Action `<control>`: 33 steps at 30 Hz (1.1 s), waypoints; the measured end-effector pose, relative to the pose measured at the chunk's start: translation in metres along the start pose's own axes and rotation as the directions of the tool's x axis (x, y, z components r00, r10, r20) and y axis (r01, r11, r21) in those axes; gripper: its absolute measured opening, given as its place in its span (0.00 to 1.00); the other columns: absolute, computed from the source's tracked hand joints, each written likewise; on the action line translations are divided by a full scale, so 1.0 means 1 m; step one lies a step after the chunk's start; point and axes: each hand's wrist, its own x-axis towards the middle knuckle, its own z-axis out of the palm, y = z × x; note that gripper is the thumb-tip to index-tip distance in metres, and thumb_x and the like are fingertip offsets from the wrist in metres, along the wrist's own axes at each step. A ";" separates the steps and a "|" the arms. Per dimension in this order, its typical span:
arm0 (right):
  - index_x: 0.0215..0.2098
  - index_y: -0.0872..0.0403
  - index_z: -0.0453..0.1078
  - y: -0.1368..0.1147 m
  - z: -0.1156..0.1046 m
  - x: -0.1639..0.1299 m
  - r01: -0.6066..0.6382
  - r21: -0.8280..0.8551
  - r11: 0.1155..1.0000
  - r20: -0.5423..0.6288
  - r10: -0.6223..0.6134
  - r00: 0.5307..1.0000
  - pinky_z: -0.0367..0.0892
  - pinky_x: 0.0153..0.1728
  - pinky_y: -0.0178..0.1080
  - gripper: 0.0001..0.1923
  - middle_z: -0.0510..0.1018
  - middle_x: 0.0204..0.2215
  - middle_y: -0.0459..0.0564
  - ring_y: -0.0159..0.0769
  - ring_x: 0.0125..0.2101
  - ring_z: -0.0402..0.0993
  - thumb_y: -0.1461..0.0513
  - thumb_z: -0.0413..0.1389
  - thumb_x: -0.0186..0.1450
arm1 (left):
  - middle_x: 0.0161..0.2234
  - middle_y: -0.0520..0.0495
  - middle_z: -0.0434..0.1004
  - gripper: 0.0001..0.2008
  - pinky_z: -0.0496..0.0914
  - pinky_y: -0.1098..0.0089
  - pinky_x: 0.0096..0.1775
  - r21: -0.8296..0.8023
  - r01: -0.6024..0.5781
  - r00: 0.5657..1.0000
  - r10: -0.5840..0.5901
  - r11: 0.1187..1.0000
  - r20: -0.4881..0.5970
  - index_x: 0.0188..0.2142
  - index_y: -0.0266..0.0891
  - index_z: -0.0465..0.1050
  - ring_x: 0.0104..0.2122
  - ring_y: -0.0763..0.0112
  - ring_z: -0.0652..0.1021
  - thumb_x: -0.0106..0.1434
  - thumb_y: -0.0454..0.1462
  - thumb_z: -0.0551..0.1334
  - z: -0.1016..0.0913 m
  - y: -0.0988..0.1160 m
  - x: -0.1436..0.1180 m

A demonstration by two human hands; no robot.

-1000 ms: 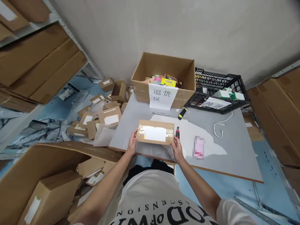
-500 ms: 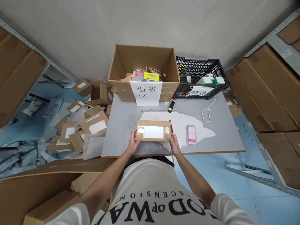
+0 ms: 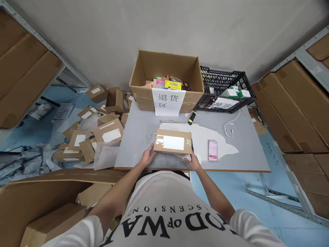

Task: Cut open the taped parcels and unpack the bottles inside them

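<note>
A flat brown parcel (image 3: 173, 141) with a white label and clear tape lies on the grey table (image 3: 246, 151) in front of me. My left hand (image 3: 147, 158) reaches its fingertips to the parcel's near left corner. My right hand (image 3: 193, 161) rests just below the near right corner, on crumpled grey plastic wrap (image 3: 169, 160) that lies under the parcel. Neither hand wraps around the parcel. A small red and black cutter (image 3: 192, 145) lies against the parcel's right edge.
An open carton (image 3: 144, 96) with a paper sign and colourful packs stands at the table's back, a black crate (image 3: 244, 82) to its right. A yellow marker (image 3: 192, 117), white cable (image 3: 230, 126) and pink item (image 3: 212, 150) lie on the table. Small parcels (image 3: 108, 132) litter the floor left; shelves flank both sides.
The parcel has gone from being held by both ends to lying flat on the table. Both hands have slid down to its near corners. My view shifted slightly.
</note>
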 end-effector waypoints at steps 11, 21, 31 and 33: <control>0.39 0.55 0.71 -0.020 0.001 0.011 -0.069 -0.246 0.967 -0.038 0.062 0.997 0.67 0.40 0.42 0.16 0.79 0.34 0.53 0.43 0.36 0.75 0.54 0.48 0.63 | 0.45 0.45 0.79 0.19 0.63 0.52 0.54 0.104 -0.047 0.999 0.045 0.993 0.024 0.44 0.42 0.77 0.48 0.49 0.75 0.55 0.46 0.63 -0.001 0.024 -0.005; 0.36 0.53 0.77 -0.073 -0.010 0.032 0.015 -0.461 0.887 0.009 -0.013 1.000 0.63 0.32 0.36 0.24 0.81 0.30 0.52 0.42 0.31 0.74 0.48 0.44 0.65 | 0.43 0.45 0.80 0.18 0.68 0.59 0.46 0.232 -0.003 0.993 0.031 0.973 -0.117 0.41 0.40 0.79 0.43 0.51 0.77 0.57 0.47 0.61 -0.018 0.055 0.009; 0.29 0.52 0.78 -0.067 -0.004 0.064 -0.099 -0.509 0.855 -0.013 0.107 0.994 0.62 0.31 0.36 0.21 0.80 0.25 0.51 0.41 0.31 0.75 0.51 0.48 0.64 | 0.37 0.42 0.82 0.28 0.70 0.55 0.47 -0.010 0.097 0.993 -0.098 0.995 -0.062 0.41 0.36 0.78 0.43 0.51 0.78 0.43 0.50 0.70 -0.015 0.038 0.033; 0.31 0.52 0.79 -0.065 -0.004 0.067 -0.122 -0.472 0.873 -0.031 0.122 0.992 0.64 0.32 0.37 0.20 0.80 0.26 0.51 0.41 0.32 0.76 0.50 0.50 0.63 | 0.38 0.40 0.81 0.32 0.70 0.53 0.48 -0.063 0.109 0.993 -0.112 0.992 -0.036 0.42 0.34 0.77 0.44 0.51 0.78 0.41 0.51 0.71 -0.015 0.036 0.034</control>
